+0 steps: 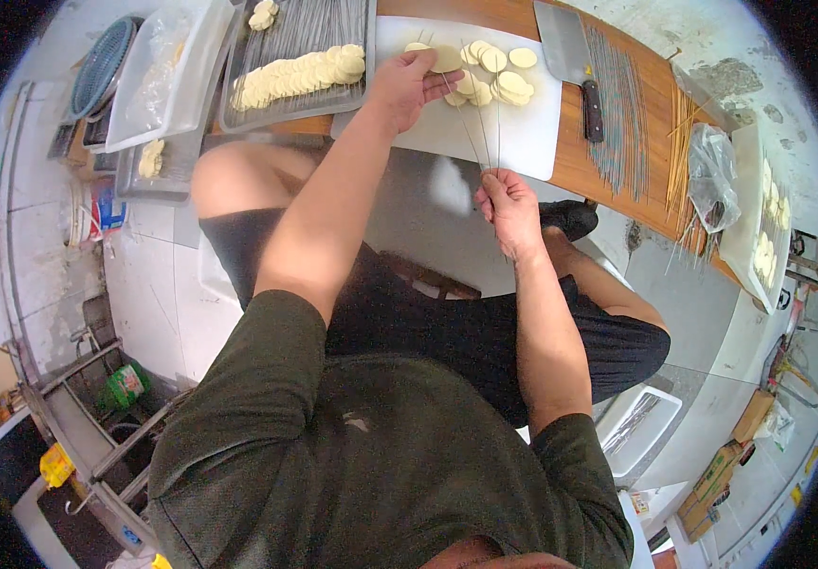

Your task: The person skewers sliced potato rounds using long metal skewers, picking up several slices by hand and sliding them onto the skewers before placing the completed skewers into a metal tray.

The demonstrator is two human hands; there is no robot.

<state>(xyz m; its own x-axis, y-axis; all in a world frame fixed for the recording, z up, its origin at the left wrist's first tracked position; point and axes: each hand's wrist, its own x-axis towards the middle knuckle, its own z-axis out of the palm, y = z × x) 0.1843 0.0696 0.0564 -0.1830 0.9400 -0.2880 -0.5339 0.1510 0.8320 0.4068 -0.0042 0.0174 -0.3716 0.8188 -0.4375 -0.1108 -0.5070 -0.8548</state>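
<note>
Holding disc & skewers, hands nr grey tray w/ disc row.

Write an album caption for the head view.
Left hand holding a pale round slice over a white cutting board, right hand gripping thin skewers.

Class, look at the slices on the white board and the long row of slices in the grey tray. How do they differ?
The board slices lie in small, loose clusters on the white board; the tray row is one closely overlapping line in the grey tray.
Some board slices show full faces; those in the tray row are mostly part-covered.
Both are pale yellow.
</note>
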